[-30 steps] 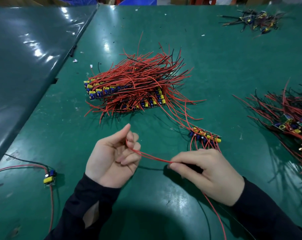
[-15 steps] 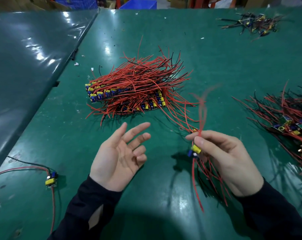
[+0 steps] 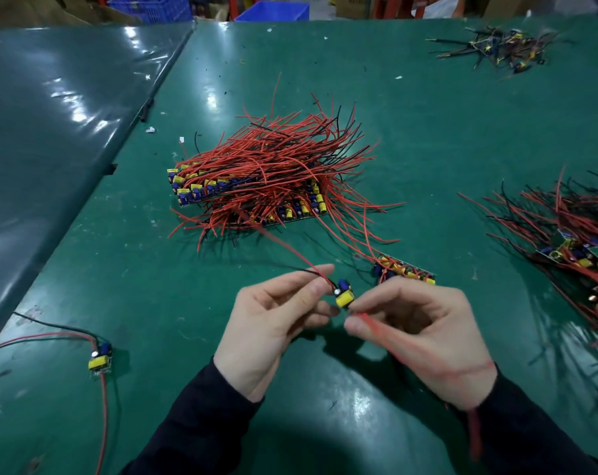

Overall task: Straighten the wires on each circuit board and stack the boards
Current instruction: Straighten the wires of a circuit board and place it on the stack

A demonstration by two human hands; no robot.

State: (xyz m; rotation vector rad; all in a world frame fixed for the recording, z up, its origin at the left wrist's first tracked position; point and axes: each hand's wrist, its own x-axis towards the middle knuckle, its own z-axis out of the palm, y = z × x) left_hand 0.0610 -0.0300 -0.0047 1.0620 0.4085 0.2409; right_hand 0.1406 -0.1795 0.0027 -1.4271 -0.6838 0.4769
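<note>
A small board (image 3: 343, 295) is held above the near middle of the table (image 3: 462, 138), pinched at the wires between fingertips of the left hand (image 3: 273, 323) and the right hand (image 3: 424, 334). Both palms are turned inward, wrists low. Wire straightening seems to be under way; next, the red wire (image 3: 403, 354) probably needs drawing through the right fingers. The stacked boards (image 3: 249, 190) are set farther away.

Both hands, left hand (image 3: 268, 323) and right hand (image 3: 424, 332), hold one circuit board (image 3: 343, 294) between them. Behind the grip: stacked boards (image 3: 249, 190). Just right-behind: short row of boards (image 3: 405, 270). Far right: loose pile (image 3: 571, 248). Far left: single board (image 3: 100, 359).
</note>
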